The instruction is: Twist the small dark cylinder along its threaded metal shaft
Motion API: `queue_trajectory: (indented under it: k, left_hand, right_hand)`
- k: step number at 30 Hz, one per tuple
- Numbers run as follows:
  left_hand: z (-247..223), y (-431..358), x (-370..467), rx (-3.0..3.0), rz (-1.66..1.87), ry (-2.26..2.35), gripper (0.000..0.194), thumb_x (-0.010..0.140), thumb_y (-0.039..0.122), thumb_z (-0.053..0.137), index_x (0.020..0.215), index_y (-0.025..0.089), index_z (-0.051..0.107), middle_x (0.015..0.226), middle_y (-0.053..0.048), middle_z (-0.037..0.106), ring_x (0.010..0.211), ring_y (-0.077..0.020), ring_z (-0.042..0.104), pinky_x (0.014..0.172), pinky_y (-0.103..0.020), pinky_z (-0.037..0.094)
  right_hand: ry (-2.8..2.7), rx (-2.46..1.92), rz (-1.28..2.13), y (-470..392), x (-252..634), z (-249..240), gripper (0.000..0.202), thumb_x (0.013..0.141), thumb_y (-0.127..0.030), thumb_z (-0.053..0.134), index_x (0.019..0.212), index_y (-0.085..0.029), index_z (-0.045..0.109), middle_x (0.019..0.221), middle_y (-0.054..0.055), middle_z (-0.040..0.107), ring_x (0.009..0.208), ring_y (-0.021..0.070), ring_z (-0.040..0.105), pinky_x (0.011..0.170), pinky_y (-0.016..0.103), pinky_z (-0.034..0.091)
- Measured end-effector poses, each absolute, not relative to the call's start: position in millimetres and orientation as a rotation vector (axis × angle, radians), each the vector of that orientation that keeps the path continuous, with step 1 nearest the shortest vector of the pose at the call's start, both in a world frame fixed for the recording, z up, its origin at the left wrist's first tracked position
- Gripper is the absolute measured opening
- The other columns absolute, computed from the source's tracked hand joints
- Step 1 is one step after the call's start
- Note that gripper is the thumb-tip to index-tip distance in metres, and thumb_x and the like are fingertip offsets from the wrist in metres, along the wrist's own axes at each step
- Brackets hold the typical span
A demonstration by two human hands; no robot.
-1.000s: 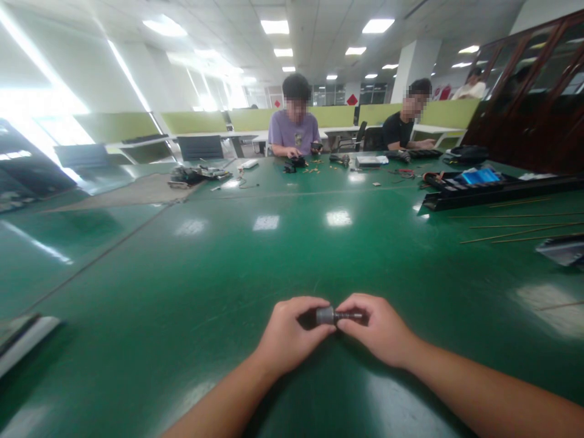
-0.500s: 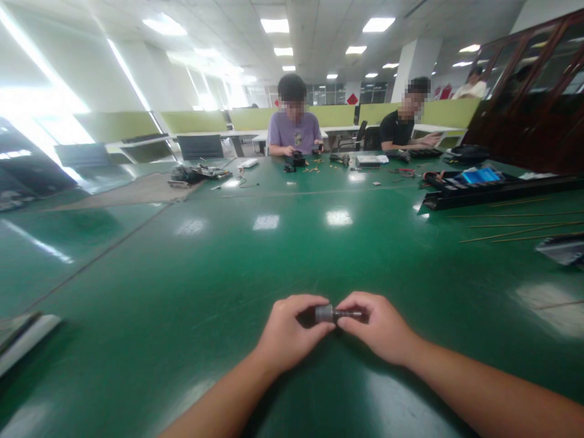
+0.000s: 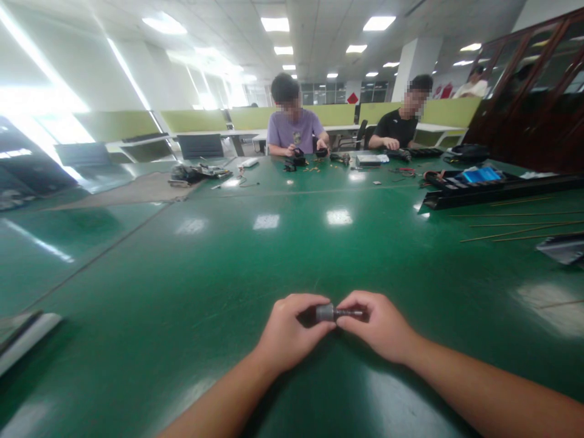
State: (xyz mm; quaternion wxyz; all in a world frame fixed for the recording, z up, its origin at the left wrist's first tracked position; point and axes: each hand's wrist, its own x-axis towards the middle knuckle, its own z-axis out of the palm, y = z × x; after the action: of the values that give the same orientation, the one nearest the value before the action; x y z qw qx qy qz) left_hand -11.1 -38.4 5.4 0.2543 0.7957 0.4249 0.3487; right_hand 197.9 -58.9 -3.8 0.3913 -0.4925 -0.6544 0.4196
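Note:
A small dark metal part (image 3: 325,312) lies crosswise between my two hands, just above or on the green tabletop (image 3: 292,261). Its left end is a thick grey cylinder, and a thin ridged shaft with a bright tip runs to the right. My left hand (image 3: 292,331) is closed round the cylinder, thumb below and fingers above. With thumb and fingers, my right hand (image 3: 376,325) pinches near the shaft; some of its fingertips are hidden. The fingertips of both hands almost meet at the middle of the part.
Across the table sit a person in a purple shirt (image 3: 292,131) and a person in black (image 3: 395,129). Thin brass rods (image 3: 524,228) and a black channel (image 3: 497,193) lie at right. Dark parts (image 3: 196,173) lie far left; a flat pale-edged object (image 3: 27,337) is near left.
My hands and the metal part are nearly still. Across the table, the person in purple leans slightly left, and the person in black has lowered a hand toward the table.

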Motion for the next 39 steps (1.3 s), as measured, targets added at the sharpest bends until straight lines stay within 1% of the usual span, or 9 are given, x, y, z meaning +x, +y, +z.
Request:
queue_trajectory:
  k: [10, 27, 39]
  left_hand:
    - [2.5, -37.5, -11.2, 2.199, 0.972, 1.143, 0.027, 0.071, 0.031, 0.081, 0.097, 0.026, 0.074, 0.095, -0.001, 0.077, 0.088, -0.0208, 0.071, 0.081, -0.033, 0.054]
    - [6.2, -38.7, -10.2, 2.202, 0.982, 1.148, 0.026, 0.072, 0.031, 0.08, 0.096, 0.024, 0.075, 0.094, -0.004, 0.077, 0.086, -0.0217, 0.071, 0.079, -0.033, 0.055]
    - [7.4, -38.7, -10.2, 2.194, 0.972, 1.158, 0.026, 0.071, 0.03, 0.08, 0.096, 0.024, 0.075, 0.094, -0.003, 0.077, 0.087, -0.0212, 0.071, 0.081, -0.033, 0.054]
  right_hand:
    - [-1.643, -1.233, 1.1, -58.7, 197.5, -4.3, 0.007, 0.079, -0.023, 0.071, 0.082, -0.017, 0.072, 0.081, 0.002, 0.072, 0.077, 0.0173, 0.066, 0.071, 0.026, 0.049]
    - [-1.665, -1.238, 1.097, -58.7, 199.4, -3.6, 0.007, 0.079, -0.023, 0.069, 0.082, -0.017, 0.071, 0.079, 0.002, 0.071, 0.074, 0.0171, 0.065, 0.068, 0.025, 0.048]
    - [-1.631, -1.242, 1.115, -58.8, 198.5, -5.3, 0.01, 0.077, -0.025, 0.072, 0.081, -0.016, 0.07, 0.078, 0.002, 0.071, 0.074, 0.0172, 0.065, 0.068, 0.026, 0.048]
